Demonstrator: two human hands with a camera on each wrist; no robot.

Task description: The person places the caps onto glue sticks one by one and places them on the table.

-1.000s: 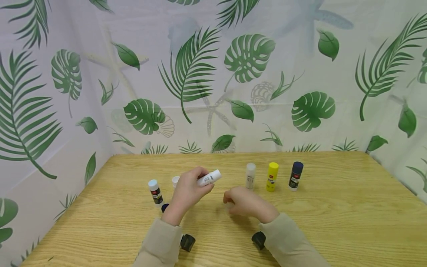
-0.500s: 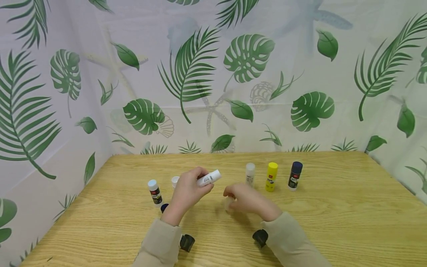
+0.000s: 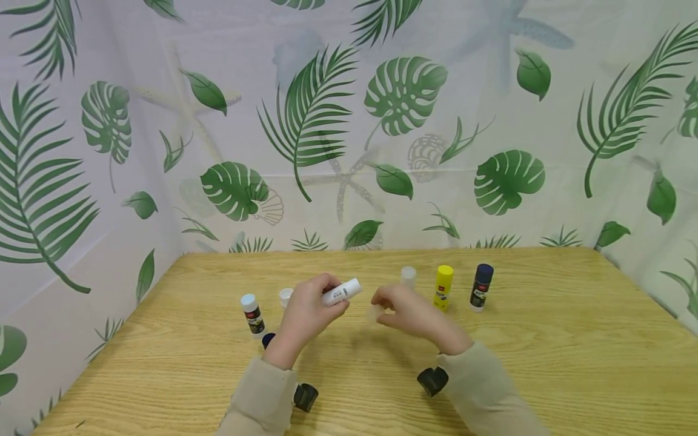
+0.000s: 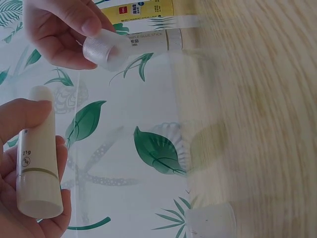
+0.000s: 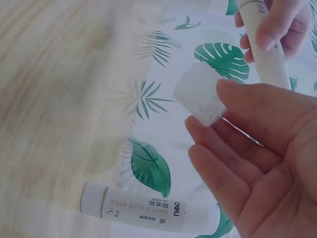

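Note:
My left hand [image 3: 311, 315] grips a white glue stick [image 3: 342, 292], tilted above the middle of the table. In the left wrist view this glue stick [image 4: 38, 163] has no cap, and its rounded white tip shows by the thumb. A translucent cap [image 5: 200, 94] is pinched between thumb and fingers of my right hand [image 3: 409, 312], just right of the glue stick and apart from it. Behind the right hand stands another white glue stick [image 3: 408, 276], partly hidden in the head view; its printed label shows in the right wrist view.
Upright at the right are a yellow glue stick [image 3: 443, 287] and a navy-capped one [image 3: 481, 287]. On the left stand a dark-labelled glue stick [image 3: 254, 316], a whitish cap [image 3: 286, 297] and a partly hidden navy cap [image 3: 268, 340]. A leaf-patterned cloth [image 3: 338, 206] hangs behind the table.
My right hand has risen from the table with the translucent cap and moved slightly away from me, now covering more of the glue stick behind it. The left hand has stayed put.

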